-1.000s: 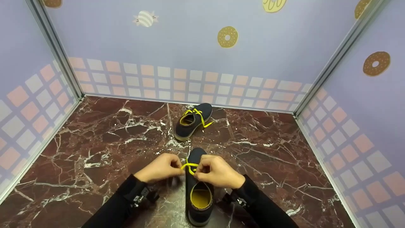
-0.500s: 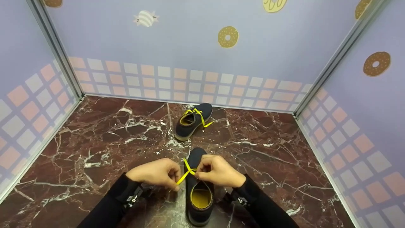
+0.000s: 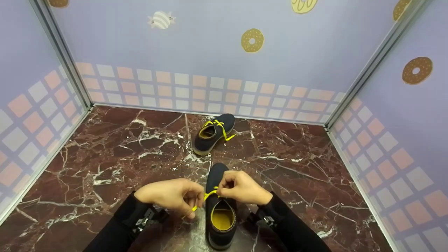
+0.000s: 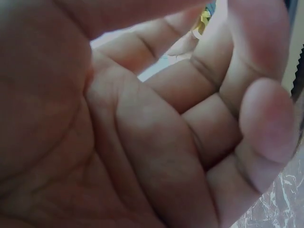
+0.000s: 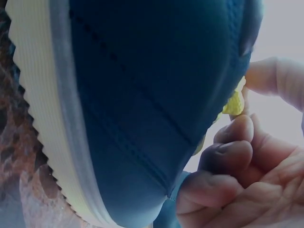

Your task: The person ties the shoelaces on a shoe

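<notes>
In the head view a dark shoe [image 3: 217, 175] with a yellow lining stands upright on the floor, toe pointing away. Its yellow shoelace [image 3: 210, 193] crosses over the tongue area. At the shoe's left, my left hand [image 3: 171, 196] pinches one lace end between thumb and fingers. My right hand [image 3: 243, 189] lies over the shoe's right side and pinches the lace near the crossing. Close up in the right wrist view, the shoe's side [image 5: 142, 109] fills the middle, with yellow lace [image 5: 233, 102] at the fingertips. Mostly palm and curled fingers [image 4: 266, 118] fill the left wrist view.
A second dark shoe [image 3: 210, 141] with yellow laces stands farther off, angled, near the back wall [image 3: 199, 45]. Side walls [image 3: 392, 115] with metal corner posts enclose the red-brown marbled floor [image 3: 115, 157].
My left hand has drawn the lace end left and toward me. The lace crossing on the shoe has tightened and lies lower. My right hand has barely moved.
</notes>
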Demonstrator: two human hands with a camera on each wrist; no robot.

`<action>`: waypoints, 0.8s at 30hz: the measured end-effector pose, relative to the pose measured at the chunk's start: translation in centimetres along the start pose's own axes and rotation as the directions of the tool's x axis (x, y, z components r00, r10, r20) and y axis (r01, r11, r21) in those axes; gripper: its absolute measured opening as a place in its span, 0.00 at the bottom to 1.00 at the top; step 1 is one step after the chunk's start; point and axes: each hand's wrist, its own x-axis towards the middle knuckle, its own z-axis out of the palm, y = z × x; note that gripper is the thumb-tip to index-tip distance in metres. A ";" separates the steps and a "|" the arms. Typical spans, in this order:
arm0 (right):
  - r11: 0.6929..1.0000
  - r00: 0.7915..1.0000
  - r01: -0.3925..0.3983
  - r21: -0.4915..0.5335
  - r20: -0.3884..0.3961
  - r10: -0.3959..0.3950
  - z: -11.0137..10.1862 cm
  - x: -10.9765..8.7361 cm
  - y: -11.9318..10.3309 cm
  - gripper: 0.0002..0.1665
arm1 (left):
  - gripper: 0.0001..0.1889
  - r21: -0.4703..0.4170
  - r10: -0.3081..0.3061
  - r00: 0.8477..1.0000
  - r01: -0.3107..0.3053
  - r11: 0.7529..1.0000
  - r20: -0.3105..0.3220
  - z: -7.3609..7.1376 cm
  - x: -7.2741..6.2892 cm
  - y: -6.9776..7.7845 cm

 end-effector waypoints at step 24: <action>0.999 0.998 0.041 -0.028 0.040 -0.040 -0.2 0.0 0.0 0.07 | 0.09 -0.023 0.014 0.999 -0.013 1.000 0.038 0.4 0.1 0.4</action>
